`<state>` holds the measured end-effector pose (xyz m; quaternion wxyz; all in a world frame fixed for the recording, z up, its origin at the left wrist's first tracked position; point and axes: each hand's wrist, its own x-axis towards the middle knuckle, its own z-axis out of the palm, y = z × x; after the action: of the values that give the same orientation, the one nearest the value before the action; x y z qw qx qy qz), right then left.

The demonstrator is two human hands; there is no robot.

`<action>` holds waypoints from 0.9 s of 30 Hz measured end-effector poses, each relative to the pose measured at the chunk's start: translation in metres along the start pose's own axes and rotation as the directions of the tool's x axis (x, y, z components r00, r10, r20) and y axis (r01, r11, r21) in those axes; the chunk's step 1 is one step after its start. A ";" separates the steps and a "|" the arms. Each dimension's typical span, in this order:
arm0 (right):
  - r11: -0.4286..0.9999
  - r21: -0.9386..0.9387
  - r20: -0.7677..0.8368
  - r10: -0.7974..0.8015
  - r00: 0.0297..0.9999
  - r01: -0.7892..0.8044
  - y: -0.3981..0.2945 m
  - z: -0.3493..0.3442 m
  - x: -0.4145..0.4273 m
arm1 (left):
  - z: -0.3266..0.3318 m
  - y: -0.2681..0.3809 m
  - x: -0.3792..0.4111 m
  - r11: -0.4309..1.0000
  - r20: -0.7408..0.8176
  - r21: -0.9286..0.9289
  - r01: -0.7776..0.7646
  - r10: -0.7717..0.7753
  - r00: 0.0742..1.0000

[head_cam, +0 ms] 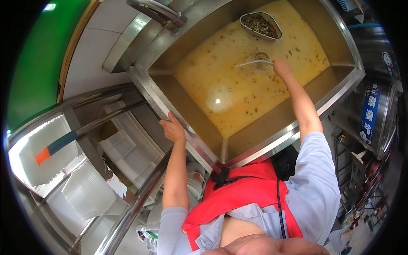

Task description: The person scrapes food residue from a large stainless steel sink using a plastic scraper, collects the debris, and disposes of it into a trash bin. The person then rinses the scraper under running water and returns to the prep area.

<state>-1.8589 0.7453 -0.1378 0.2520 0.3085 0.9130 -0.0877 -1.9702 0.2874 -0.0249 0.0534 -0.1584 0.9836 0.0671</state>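
Observation:
A stainless steel sink [274,134] in front of me holds cloudy yellowish water [216,76] with floating bits of green and dark scraps. My right hand [282,68] is over the water, closed around the end of a slim, pale handle [255,63]. Its far end goes into the murk, so the tool's head is hidden. Beneath the handle, a round drain fitting [262,59] shows faintly. At the sink's far side sits a rounded-triangular strainer basket [261,25], filled with food scraps. My left hand [173,129] is at the sink's left rim, fingers bent; its hold is unclear.
A metal faucet [169,19] stands at the sink's upper left. Left of me, a tubular metal rack [127,220] holds white plastic crates [134,149] and a pale tub [91,191]. A handle with an orange end [43,156] juts out there. Large steel cookers [379,118] flank the right.

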 end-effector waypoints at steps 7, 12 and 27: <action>0.998 0.052 -0.021 -0.028 0.999 0.029 -0.001 -0.003 0.001 | 0.001 -0.001 0.001 1.000 -0.009 0.007 -0.014 0.014 1.000; 1.000 -0.004 0.049 -0.003 0.999 0.004 0.005 0.005 0.004 | 0.003 -0.002 0.002 0.999 -0.031 0.010 -0.041 0.041 0.999; 0.988 0.138 -0.067 0.085 0.994 -0.075 0.003 0.011 -0.016 | -0.003 0.003 0.000 1.000 0.024 -0.023 0.000 0.001 1.000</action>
<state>-1.8421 0.7356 -0.1392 0.2006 0.3642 0.9004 -0.1280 -1.9711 0.2902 -0.0214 0.0636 -0.1579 0.9821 0.0802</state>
